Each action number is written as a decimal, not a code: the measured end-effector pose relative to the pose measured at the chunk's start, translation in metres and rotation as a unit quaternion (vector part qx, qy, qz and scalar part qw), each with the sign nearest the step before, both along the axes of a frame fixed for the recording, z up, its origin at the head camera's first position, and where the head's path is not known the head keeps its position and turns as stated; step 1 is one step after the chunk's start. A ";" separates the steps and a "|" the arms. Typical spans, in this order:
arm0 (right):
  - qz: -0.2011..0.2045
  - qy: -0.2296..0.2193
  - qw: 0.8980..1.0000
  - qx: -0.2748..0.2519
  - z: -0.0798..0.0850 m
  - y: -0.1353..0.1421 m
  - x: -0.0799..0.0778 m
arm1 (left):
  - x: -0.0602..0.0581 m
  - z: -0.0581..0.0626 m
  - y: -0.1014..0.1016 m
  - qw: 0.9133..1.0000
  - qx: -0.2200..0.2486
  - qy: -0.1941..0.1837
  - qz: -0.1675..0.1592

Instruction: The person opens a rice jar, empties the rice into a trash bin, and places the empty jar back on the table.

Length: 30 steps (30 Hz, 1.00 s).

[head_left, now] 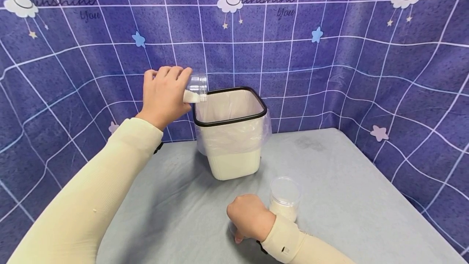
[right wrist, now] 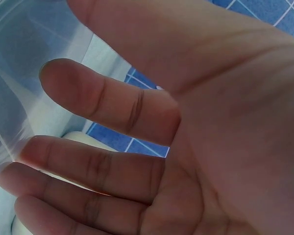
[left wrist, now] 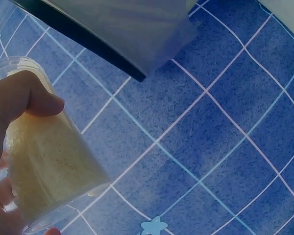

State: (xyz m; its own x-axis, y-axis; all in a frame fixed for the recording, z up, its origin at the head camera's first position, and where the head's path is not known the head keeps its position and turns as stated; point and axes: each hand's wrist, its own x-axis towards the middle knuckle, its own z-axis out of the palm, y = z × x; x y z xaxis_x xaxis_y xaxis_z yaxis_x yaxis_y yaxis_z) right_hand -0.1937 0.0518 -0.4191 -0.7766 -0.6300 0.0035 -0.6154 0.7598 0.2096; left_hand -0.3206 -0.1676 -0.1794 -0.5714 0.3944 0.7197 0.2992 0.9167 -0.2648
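Beside the left edge of the bin's rim, my left hand (head_left: pixel 166 95) grips a clear plastic jar (head_left: pixel 198 84), tipped onto its side with its mouth toward the bin. Pale grains (left wrist: pixel 54 161) lie along the jar's lower side, and the left thumb (left wrist: pixel 39 95) presses on its wall. Low at the front, my right hand (head_left: pixel 250 217) holds another clear container (right wrist: pixel 19 73), mostly hidden under the hand in the head view. In the right wrist view its fingers (right wrist: pixel 73 90) reach to the container's wall.
A cream waste bin (head_left: pixel 234 164) with a black rim and a clear liner (head_left: pixel 234 139) stands at the back of the grey-covered table (head_left: pixel 322 166). Right next to the right hand is a clear jar (head_left: pixel 285 190) partly filled with pale grains. A blue checked curtain (head_left: pixel 293 60) surrounds the table.
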 end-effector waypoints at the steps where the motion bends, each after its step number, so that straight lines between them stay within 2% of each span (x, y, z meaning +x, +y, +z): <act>1: 0.000 0.000 1.000 0.000 0.000 0.000 0.000 | 0.000 0.000 0.000 1.000 -0.001 0.001 0.000; 30: -0.001 0.009 1.000 -0.002 -0.001 0.000 0.001 | 0.001 0.004 0.003 1.000 -0.019 -0.003 0.006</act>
State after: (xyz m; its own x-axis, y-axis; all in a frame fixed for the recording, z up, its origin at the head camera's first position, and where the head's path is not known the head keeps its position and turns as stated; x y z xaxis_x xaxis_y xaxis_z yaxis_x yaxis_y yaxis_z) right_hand -0.1930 0.0520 -0.4197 -0.7772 -0.6289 0.0198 -0.6106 0.7615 0.2176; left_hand -0.3192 -0.1643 -0.1754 -0.5799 0.4147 0.7012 0.2903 0.9094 -0.2978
